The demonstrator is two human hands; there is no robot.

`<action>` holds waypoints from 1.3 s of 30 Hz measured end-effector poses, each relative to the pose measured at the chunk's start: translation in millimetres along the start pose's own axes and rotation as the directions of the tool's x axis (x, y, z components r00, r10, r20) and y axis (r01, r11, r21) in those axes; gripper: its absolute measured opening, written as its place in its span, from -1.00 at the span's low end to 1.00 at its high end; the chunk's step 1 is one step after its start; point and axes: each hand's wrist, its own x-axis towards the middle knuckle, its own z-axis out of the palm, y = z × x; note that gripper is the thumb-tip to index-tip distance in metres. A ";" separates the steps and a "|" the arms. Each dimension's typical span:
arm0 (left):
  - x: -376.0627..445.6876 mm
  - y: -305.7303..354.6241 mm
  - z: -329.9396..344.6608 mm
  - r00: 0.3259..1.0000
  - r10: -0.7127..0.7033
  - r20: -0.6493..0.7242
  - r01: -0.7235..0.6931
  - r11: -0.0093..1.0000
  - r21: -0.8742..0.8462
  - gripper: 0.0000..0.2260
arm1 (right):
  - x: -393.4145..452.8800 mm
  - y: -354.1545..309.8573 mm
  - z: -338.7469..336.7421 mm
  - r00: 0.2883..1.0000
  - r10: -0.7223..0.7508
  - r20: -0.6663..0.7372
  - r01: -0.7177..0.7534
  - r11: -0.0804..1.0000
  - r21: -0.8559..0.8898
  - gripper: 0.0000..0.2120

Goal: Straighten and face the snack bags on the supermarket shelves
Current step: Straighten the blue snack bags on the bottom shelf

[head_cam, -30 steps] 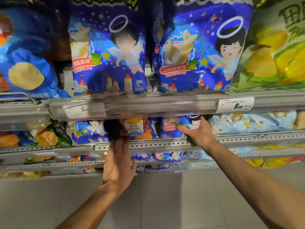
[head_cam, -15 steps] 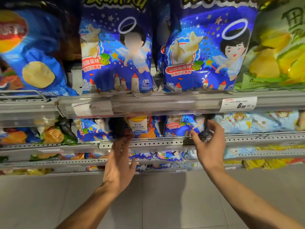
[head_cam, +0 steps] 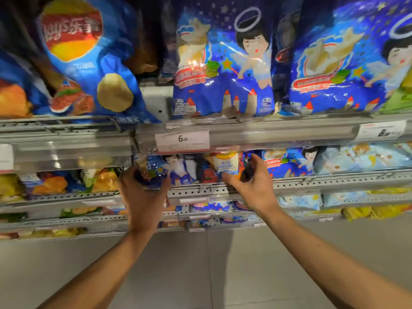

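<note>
**Hands shifted left along second shelf**

Both hands are now sitting further left than before. Left hand [head_cam: 142,197] is gripping the glossy blue angel-print snack bag [head_cam: 165,169] on the perforated grey metal shelf [head_cam: 312,182]; right hand [head_cam: 252,186] is hovering beside it, fingers loosely curled, holding nothing.

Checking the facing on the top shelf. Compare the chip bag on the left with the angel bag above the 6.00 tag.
The chip bag leans and overhangs the shelf edge; the angel bag stands upright behind it. The chip bag shows a red and yellow logo; the angel bag shows a haloed cartoon child. Both are blue and face outward.
</note>
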 end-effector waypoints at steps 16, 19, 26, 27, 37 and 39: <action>65.0 -13.1 3.9 0.908 -0.301 0.293 0.302 0.952 0.041 -0.42 | 43.6 0.4 31.8 0.988 0.153 0.039 -0.146 0.980 -0.137 -0.43; 64.0 -11.4 2.9 0.912 -0.307 0.271 0.311 0.950 0.028 -0.49 | 43.6 -3.8 34.6 0.990 0.142 0.021 -0.139 0.987 -0.084 -0.45; 66.8 -10.2 -6.3 0.926 -0.248 0.284 0.280 0.957 -0.079 -0.45 | 36.0 -21.0 36.6 0.990 0.121 -0.066 -0.127 0.987 -0.097 -0.62; 67.5 -10.1 -8.5 0.922 -0.244 0.300 0.281 0.956 -0.088 -0.41 | 34.2 -25.0 35.0 0.990 0.121 -0.073 -0.128 0.987 -0.101 -0.64; 60.3 6.3 -20.2 0.925 -0.226 0.306 0.283 0.946 -0.157 -0.60 | -14.4 -39.9 0.1 0.996 0.084 -0.031 -0.082 0.996 0.043 -0.43; 52.9 10.4 -14.2 0.929 -0.184 0.321 0.238 0.961 -0.139 -0.54 | -31.7 -30.2 -9.8 0.993 0.119 -0.019 -0.118 0.990 0.077 -0.40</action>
